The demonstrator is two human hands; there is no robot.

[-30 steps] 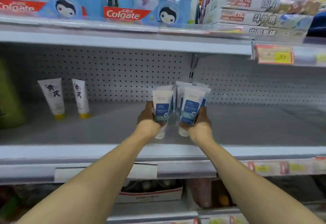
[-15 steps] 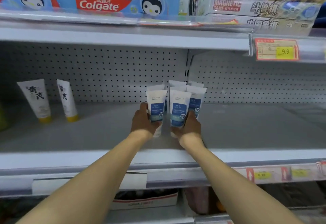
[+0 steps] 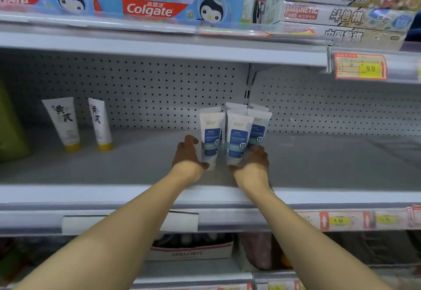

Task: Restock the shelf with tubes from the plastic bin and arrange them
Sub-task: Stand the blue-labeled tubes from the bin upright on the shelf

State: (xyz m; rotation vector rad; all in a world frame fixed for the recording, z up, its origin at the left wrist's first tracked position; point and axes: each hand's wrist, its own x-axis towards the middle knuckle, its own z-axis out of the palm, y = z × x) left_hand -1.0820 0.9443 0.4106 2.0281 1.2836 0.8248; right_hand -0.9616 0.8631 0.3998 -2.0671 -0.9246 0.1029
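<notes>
We stand the blue-labelled tubes [image 3: 237, 137] cap-down on the shelf [image 3: 319, 164], right of the two yellow-capped tubes [image 3: 79, 125], bunched so they prop each other. Left hand [image 3: 188, 155] fingers spread, thumb touching the front-left tube; right hand [image 3: 255, 159] cups the front-right one.

Grey shelf [image 3: 319, 164] bears blue-labelled tubes [image 3: 237, 139], yellow-capped tubes [image 3: 66, 123].

White tubes with blue labels [image 3: 237, 138]: tight cluster, upright on caps, mid-shelf [image 3: 319, 166], just before pegboard back. Front row three; further crimped tops visible behind. Front-left tube [image 3: 210, 138] tilts slightly; narrow gap to front-middle tube [image 3: 238, 140].
</notes>
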